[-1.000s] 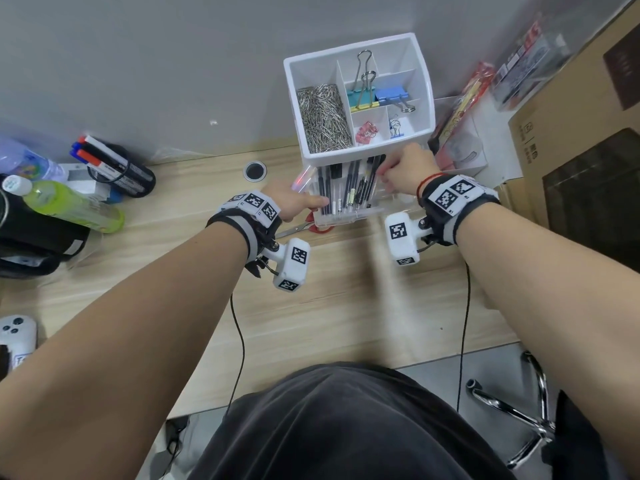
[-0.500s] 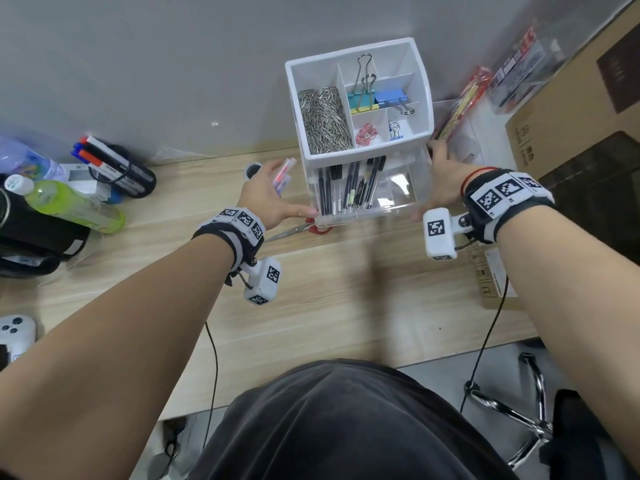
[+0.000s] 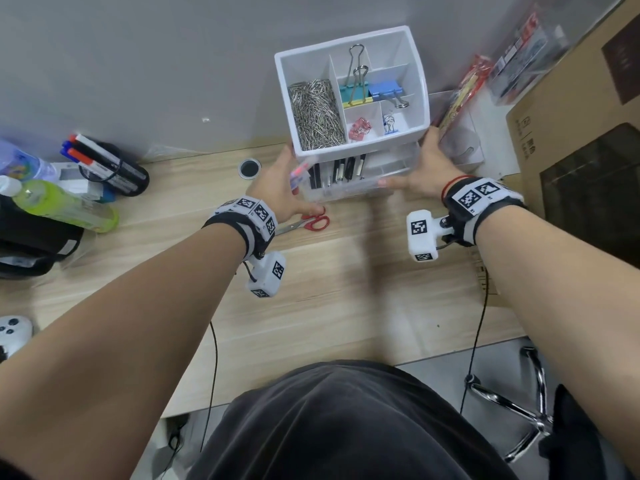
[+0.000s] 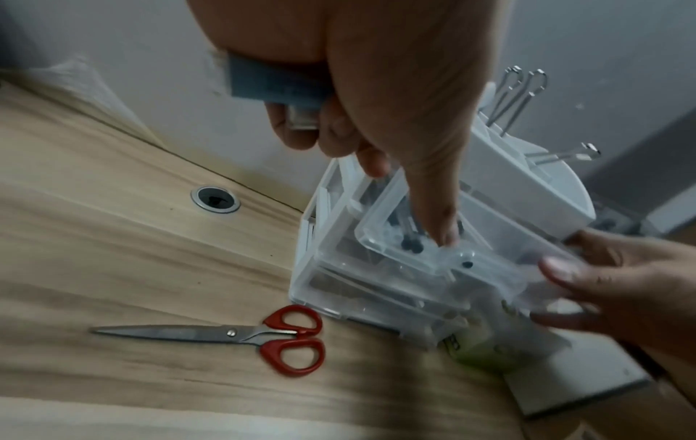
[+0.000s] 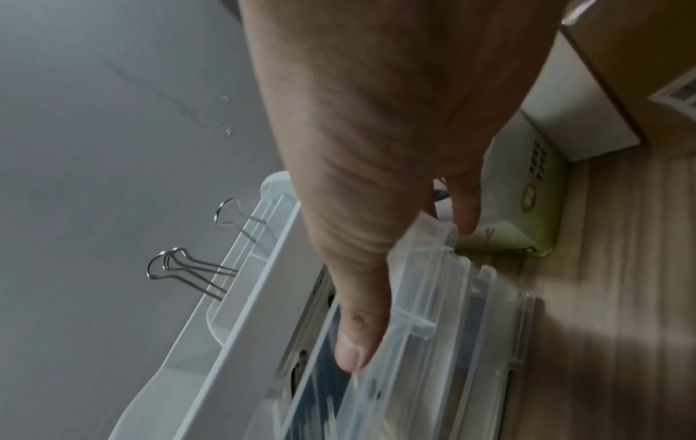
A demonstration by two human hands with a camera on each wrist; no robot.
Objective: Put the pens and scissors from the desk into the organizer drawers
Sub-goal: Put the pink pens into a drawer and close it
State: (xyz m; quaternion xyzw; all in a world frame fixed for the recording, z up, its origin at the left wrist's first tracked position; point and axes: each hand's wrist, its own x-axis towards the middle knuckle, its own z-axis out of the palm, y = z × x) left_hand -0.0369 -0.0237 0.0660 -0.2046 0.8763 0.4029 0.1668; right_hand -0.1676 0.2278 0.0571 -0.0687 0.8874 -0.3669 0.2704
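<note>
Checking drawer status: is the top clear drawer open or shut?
Open. The clear drawer sticks out from the organizer, pens visible inside.

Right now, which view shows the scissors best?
Left wrist: the scissors lie whole on the desk, shut, red handles towards the organizer. Head view shows only the handles beside the left hand. Right wrist: not in view.
</note>
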